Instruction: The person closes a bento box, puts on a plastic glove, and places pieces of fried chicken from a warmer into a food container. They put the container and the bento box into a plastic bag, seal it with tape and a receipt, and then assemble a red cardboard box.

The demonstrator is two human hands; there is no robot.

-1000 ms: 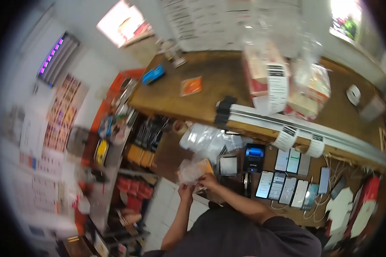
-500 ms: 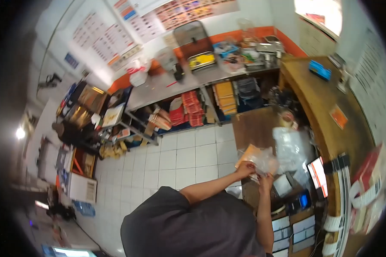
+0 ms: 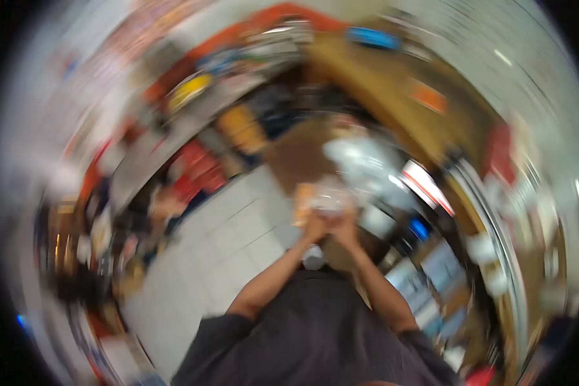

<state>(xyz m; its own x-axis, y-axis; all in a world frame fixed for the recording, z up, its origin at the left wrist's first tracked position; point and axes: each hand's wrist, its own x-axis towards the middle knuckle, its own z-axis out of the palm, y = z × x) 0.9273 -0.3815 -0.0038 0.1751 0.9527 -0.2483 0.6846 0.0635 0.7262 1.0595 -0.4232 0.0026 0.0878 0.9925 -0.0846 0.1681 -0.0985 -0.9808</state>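
My left hand (image 3: 314, 226) and my right hand (image 3: 345, 228) are close together in front of my body, blurred by motion. Between them a clear plastic bag (image 3: 332, 198) bulges forward, and the fingers of both hands are closed on its near edge. An orange-brown envelope (image 3: 303, 199) shows at the bag's left side, just beyond my left hand. Under and beyond them is a brown tabletop (image 3: 297, 151), with a pile of clear plastic packaging (image 3: 360, 161) past my right hand.
A lit screen (image 3: 426, 186) stands to the right of my hands. Beyond it runs a long wooden counter (image 3: 379, 96) carrying a blue object (image 3: 373, 37) and an orange card (image 3: 428, 95). White floor tiles (image 3: 219, 257) lie to the left; a grey shelf bench (image 3: 167, 145) crosses the upper left.
The view has swung to the right and blurred, so the room appears shifted left and tilted. My hands, still at the bag, now appear straight ahead of my body.
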